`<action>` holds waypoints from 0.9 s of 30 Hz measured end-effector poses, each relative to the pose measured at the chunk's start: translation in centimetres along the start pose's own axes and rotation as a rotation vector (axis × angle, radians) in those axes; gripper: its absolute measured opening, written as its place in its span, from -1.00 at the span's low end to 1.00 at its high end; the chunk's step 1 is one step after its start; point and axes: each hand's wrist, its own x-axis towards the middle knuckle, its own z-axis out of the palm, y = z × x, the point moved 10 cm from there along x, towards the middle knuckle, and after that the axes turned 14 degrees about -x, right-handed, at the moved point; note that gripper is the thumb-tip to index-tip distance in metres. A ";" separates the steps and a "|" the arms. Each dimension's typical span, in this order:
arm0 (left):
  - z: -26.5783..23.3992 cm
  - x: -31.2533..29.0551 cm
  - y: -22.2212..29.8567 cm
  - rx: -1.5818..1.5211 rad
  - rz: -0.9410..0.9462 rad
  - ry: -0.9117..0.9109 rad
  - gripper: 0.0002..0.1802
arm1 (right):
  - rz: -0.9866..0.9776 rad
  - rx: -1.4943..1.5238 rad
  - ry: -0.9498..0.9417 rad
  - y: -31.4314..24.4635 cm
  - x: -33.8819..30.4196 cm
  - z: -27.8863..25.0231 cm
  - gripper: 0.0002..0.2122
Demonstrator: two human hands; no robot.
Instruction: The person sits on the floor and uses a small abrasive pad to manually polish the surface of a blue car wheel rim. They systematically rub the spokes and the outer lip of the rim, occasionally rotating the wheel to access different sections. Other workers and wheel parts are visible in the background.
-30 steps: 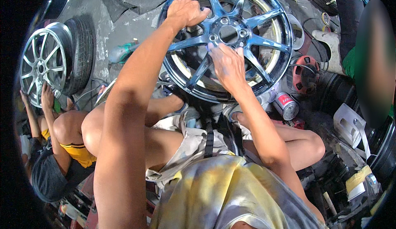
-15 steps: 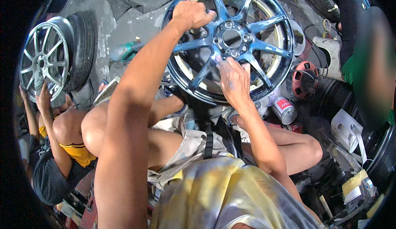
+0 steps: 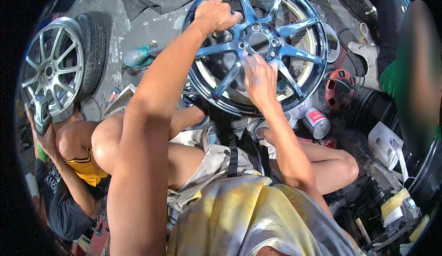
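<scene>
A glossy blue multi-spoke wheel rim point(image 3: 299, 27) lies before me, its bolt holes set around the open centre. My left hand point(image 3: 215, 16) is closed over its upper left part, the thumb reaching onto a spoke. At the lower side of the hub, my right hand point(image 3: 260, 82) presses with bent fingers drawn together. Motion blurs those fingertips, and whatever may be under them is hidden. Through the gaps between the spokes the pale inner barrel shows.
At left, another person holds a grey tool point(image 3: 41, 111) against a silver wheel rim point(image 3: 49, 70), beside a tyre point(image 3: 94, 55). A teal power tool point(image 3: 137, 56) lies on the floor. Right of my wheel are a red slotted object point(image 3: 340, 90), a tin can point(image 3: 317, 123) and a white plastic container point(image 3: 386, 145).
My right hand has shifted slightly up toward the hub's centre; my left hand stays put. At left, the other person's grey tool has come into clearer view and their silver rim has turned.
</scene>
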 end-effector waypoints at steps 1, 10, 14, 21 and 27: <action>-0.4 0.1 0.1 0.005 0.010 0.009 -0.24 | 0.041 0.032 0.026 0.2 -1.3 -0.3 -0.78; -0.3 0.0 0.3 -0.006 0.036 0.013 -0.23 | 0.080 0.013 -0.010 -0.2 -2.4 0.0 -0.80; -0.1 -0.2 0.8 -0.008 0.039 -0.012 -0.25 | -0.011 -0.028 0.074 0.1 0.8 0.1 -0.78; -0.5 0.0 0.4 -0.022 0.033 0.025 -0.28 | -0.123 0.025 -0.020 0.3 -0.1 -0.3 -0.73; -0.2 -0.6 0.3 -0.047 0.076 0.096 -0.22 | -0.188 0.030 -0.082 0.9 -1.6 -0.3 -0.70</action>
